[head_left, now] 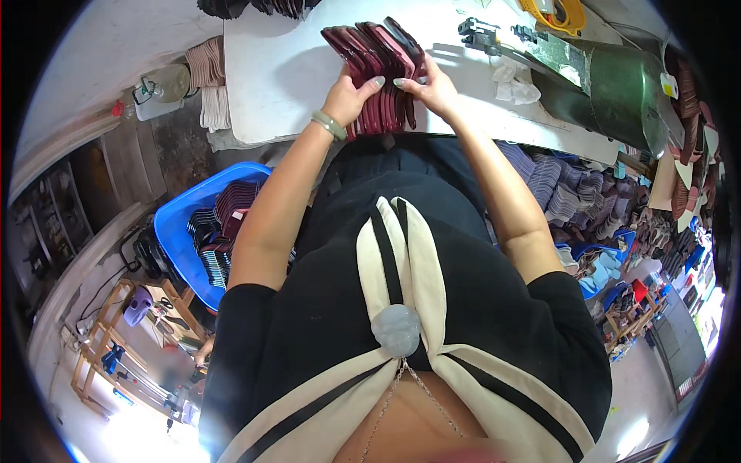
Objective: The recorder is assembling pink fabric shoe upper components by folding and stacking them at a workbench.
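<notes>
A stack of glossy dark red shoe-sole-like pieces [378, 65], bent and nested side by side, stands on edge at the near part of the white table [270, 85]. My left hand [353, 92] is closed round the stack's left side, its thumb lying across the front. On the right side my right hand [432, 86] grips the same stack, thumb in front and fingers behind. The two thumb tips are a little apart. The exact kind of the pieces is hard to make out. A green bangle circles my left wrist.
Left of me, a blue bin [174, 231] holds bundled striped pieces. A dark green cylinder [610, 100] with a metal fixture [482, 35] lies at the table's right. Stacked greyish sole-like pieces [563, 181] fill the space below it. A yellow basket [567, 17] stands far right.
</notes>
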Motion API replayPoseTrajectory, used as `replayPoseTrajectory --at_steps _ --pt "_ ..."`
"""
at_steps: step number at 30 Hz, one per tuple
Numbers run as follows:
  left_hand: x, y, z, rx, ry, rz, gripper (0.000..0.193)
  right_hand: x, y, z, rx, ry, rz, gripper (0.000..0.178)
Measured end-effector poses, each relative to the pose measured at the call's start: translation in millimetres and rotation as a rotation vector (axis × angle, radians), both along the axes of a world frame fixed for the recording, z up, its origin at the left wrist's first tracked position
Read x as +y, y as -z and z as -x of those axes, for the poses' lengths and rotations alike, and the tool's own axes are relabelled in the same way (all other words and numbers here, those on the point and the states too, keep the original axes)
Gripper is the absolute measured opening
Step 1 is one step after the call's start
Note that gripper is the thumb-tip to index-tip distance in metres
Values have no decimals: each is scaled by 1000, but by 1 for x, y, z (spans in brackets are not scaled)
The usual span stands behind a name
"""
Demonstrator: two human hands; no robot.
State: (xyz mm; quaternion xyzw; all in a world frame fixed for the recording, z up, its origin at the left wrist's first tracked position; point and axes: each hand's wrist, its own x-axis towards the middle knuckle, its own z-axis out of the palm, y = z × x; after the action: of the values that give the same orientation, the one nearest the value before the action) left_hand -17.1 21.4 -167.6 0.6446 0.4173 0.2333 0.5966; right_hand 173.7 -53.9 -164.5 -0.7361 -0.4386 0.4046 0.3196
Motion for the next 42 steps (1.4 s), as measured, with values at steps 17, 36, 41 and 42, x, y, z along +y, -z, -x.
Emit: replayPoseTrajectory --at_steps 17,36,41,42 --pt "7 -27 11 163 166 -939 62 -13 -55 22 -305 -263 -146 93" --pt "-10 -3 -19 447 -117 -298 89 -11 7 0 380 -78 156 80" --pt "-19 -9 -19 611 -173 -344 103 -22 4 7 442 81 155 66" --pt "-19 -9 -17 613 -174 -345 103 -24 4 10 436 168 138 62"
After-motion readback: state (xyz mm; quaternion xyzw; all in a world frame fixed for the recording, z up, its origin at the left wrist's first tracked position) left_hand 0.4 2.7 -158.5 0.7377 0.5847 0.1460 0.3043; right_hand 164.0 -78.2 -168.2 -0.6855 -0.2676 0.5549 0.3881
